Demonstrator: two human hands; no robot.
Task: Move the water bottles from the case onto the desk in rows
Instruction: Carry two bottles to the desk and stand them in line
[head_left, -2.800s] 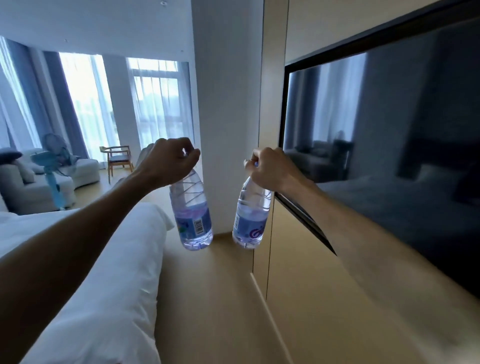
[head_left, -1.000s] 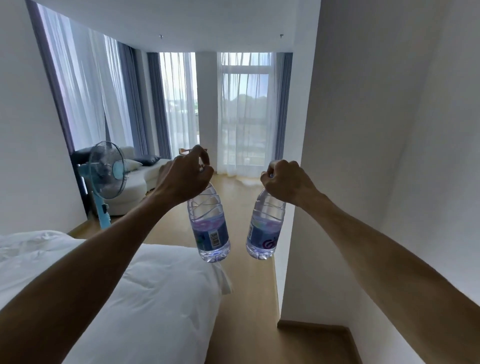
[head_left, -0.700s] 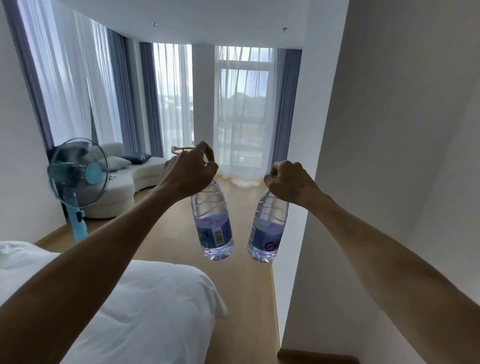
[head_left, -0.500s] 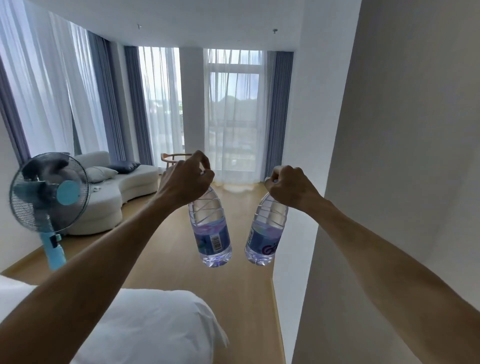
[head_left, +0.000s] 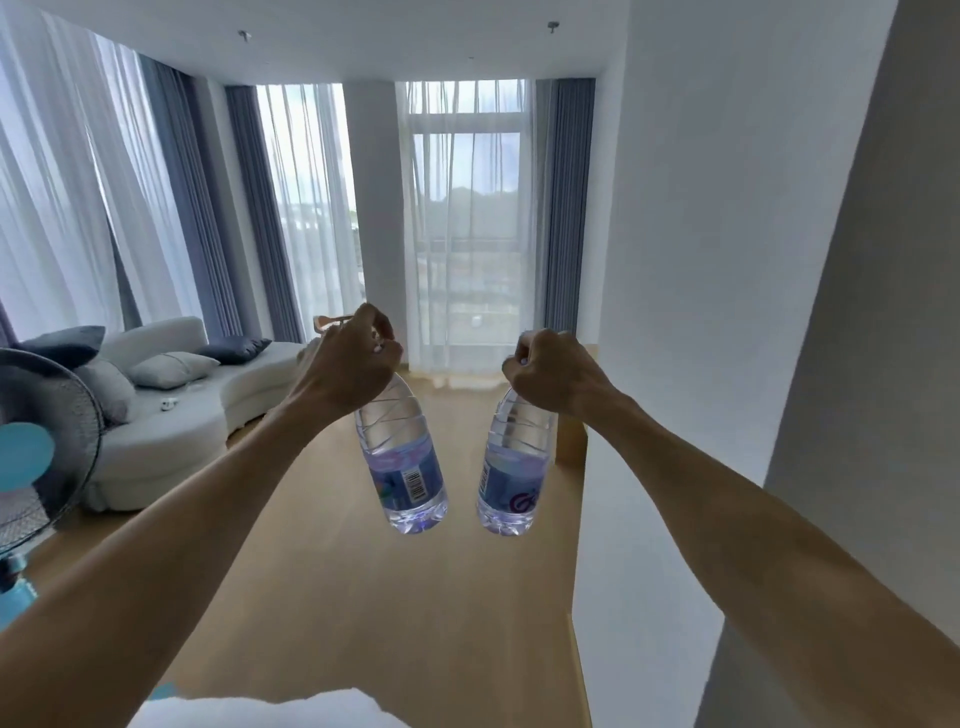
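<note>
Two clear water bottles with blue-purple labels hang in front of me over the wooden floor. My left hand (head_left: 349, 364) grips the neck of the left bottle (head_left: 401, 462), whose barcode faces me. The right bottle (head_left: 514, 467) hangs from my right hand (head_left: 553, 376), which grips its neck. Both caps are hidden inside my fists. Both arms are stretched forward at chest height. Neither the case nor the desk is in view.
A white wall corner (head_left: 602, 364) runs along the right of a wooden floor (head_left: 395, 597). A standing fan (head_left: 36, 447) is at the left edge, a white sofa (head_left: 171, 400) behind it. Curtained windows (head_left: 457, 223) fill the far end. A white bed edge (head_left: 260, 709) shows at the bottom.
The view has advanced along the bed toward the windows; the bed has dropped to the bottom edge and the fan has slid to the left edge. Both hands keep holding their bottles.
</note>
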